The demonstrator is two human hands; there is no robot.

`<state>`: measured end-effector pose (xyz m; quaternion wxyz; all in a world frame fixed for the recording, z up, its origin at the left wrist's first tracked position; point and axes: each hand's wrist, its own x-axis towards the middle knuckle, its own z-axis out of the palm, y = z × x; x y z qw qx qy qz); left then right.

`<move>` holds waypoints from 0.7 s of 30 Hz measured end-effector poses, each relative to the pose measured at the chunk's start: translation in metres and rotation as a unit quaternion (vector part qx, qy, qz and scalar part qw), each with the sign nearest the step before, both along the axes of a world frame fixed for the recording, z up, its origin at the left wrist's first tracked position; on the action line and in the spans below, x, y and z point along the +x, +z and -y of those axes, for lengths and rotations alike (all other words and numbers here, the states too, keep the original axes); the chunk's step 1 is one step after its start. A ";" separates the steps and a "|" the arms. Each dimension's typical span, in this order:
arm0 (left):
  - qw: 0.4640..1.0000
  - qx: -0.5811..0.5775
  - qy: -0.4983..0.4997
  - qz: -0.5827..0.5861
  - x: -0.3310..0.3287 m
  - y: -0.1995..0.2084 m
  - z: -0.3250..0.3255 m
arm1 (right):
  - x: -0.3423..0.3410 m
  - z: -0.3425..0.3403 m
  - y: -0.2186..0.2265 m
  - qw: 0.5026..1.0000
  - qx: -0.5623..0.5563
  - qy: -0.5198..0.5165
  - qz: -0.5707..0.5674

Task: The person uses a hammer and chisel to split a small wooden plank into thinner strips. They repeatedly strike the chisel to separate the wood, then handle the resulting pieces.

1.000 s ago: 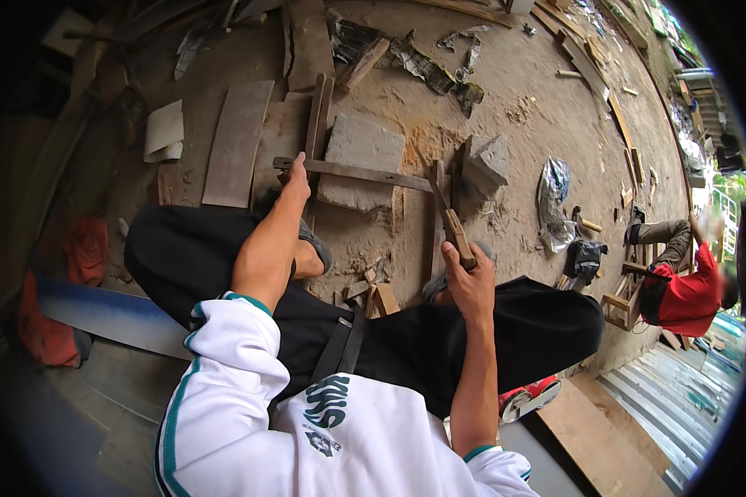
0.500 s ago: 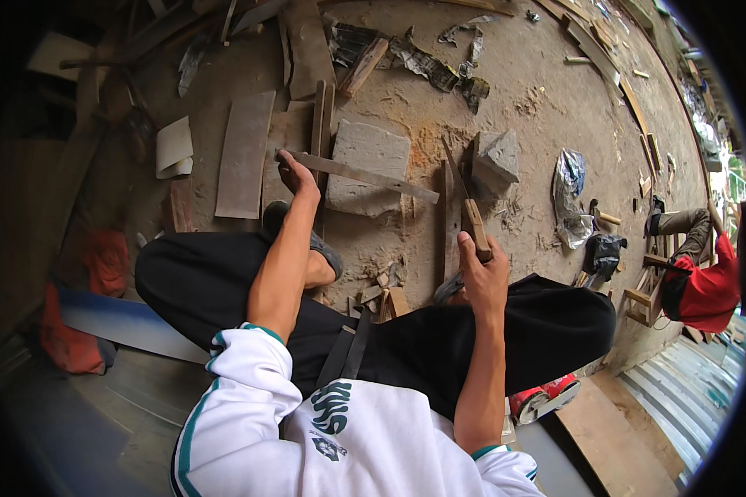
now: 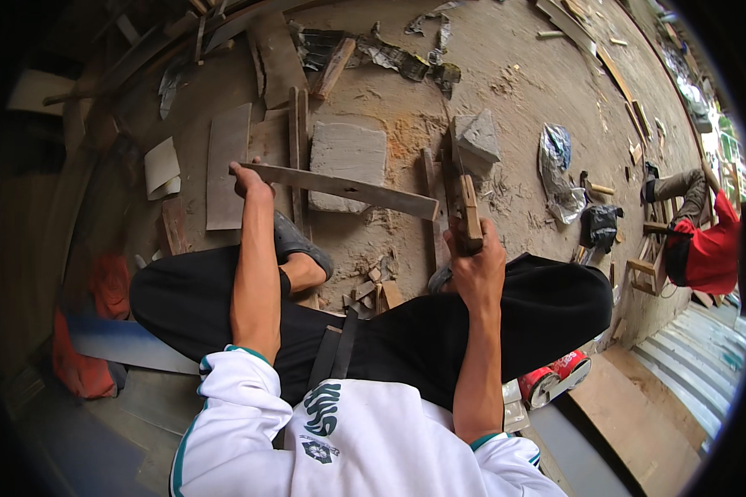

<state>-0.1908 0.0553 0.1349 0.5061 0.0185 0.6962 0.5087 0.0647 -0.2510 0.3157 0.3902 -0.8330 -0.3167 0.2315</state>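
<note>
My left hand (image 3: 253, 180) is closed on the left end of a long, thin wooden board (image 3: 352, 190). The board is held above the ground and slants down slightly to the right, passing in front of a pale square stone block (image 3: 348, 157). My right hand (image 3: 480, 263) grips the wooden handle of a handsaw (image 3: 470, 207), whose narrow blade points away from me. The saw's handle is just right of the board's free end; whether they touch I cannot tell. Some fingers of both hands are hidden.
A broken stone block (image 3: 477, 141) lies beyond the saw. Wood offcuts (image 3: 379, 290) lie between my feet, and planks (image 3: 228, 166) to the left. At right are a silver plastic wrapper (image 3: 559, 178), a black bag (image 3: 601, 225) and a person in red (image 3: 711, 248).
The board has turned to show more of its broad face. My right hand has brought the saw's handle more upright, close to the board's end. The whole view has shifted slightly.
</note>
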 end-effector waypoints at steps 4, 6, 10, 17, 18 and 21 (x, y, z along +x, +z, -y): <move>0.997 -0.047 -0.015 0.057 0.002 -0.017 0.009 | 0.004 0.006 -0.005 0.995 0.074 -0.023 -0.055; 0.997 -0.037 -0.011 0.069 0.009 -0.030 0.012 | 0.004 0.005 -0.007 0.993 0.096 -0.012 -0.063; 0.992 -0.036 -0.034 0.116 -0.002 -0.063 0.007 | -0.001 0.000 -0.009 0.982 0.127 0.009 -0.139; 0.985 -0.042 -0.068 0.150 0.021 -0.059 0.020 | -0.003 0.007 0.001 0.959 0.164 0.040 -0.227; 0.984 -0.042 -0.073 0.158 0.019 -0.058 0.020 | -0.004 0.007 0.003 0.951 0.179 0.044 -0.247; 0.981 -0.038 -0.073 0.177 0.017 -0.061 0.020 | -0.006 0.007 0.009 0.927 0.200 0.041 -0.313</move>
